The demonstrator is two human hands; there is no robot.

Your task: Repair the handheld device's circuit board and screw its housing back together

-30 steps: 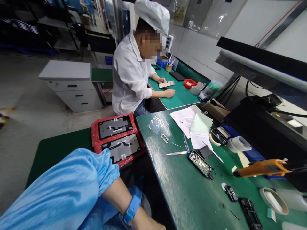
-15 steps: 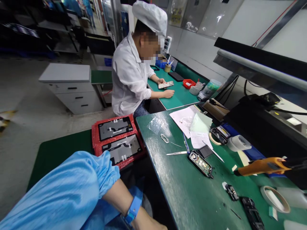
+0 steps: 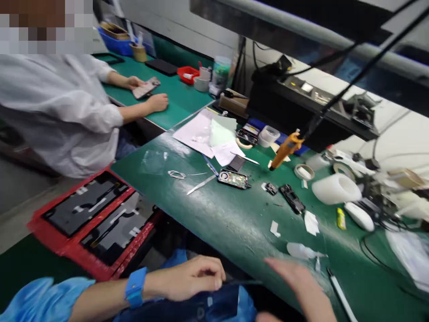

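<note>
Left hand: grip curled narrow on a thin dark item, below the green surface edge; right hand: blurred, fingers spread wide, holding nothing, at surface edge near paper scraps.

Left hand curled low, fingers bent, right hand blurred, fingers extended

bright overhead light, motion blur, warped edges

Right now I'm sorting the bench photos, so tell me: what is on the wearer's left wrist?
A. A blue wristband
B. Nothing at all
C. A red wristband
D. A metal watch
A: a blue wristband sits on the left wrist, between the blue sleeve and the left hand.
</note>
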